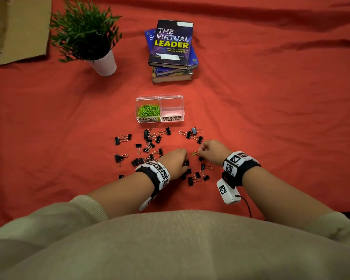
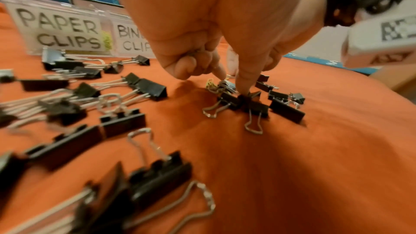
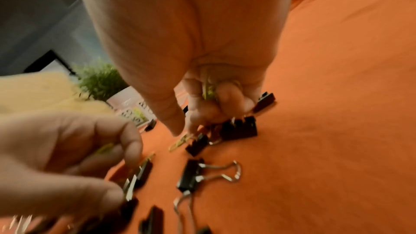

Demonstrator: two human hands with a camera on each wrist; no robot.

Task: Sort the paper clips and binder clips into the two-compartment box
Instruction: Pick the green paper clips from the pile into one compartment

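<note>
The clear two-compartment box (image 1: 160,98) stands on the red cloth. Its left half, labelled PAPER CLIPS, holds green paper clips (image 1: 149,111); the right half, labelled BINDER CLIPS, is bare. Black binder clips (image 1: 148,138) lie scattered in front of it. My right hand (image 1: 199,152) keeps green paper clips (image 3: 208,90) in its curled fingers, and thumb and forefinger pinch another paper clip (image 3: 180,142) lying on the cloth. My left hand (image 1: 187,164) is curled, one finger (image 2: 244,81) pressing down among binder clips (image 2: 254,106). A green clip (image 3: 105,149) shows inside its fingers.
A stack of books (image 1: 172,49) lies behind the box, and a potted plant (image 1: 89,37) stands at the back left. Cardboard (image 1: 22,27) lies in the far left corner. Bare red cloth (image 1: 281,118) stretches to the right.
</note>
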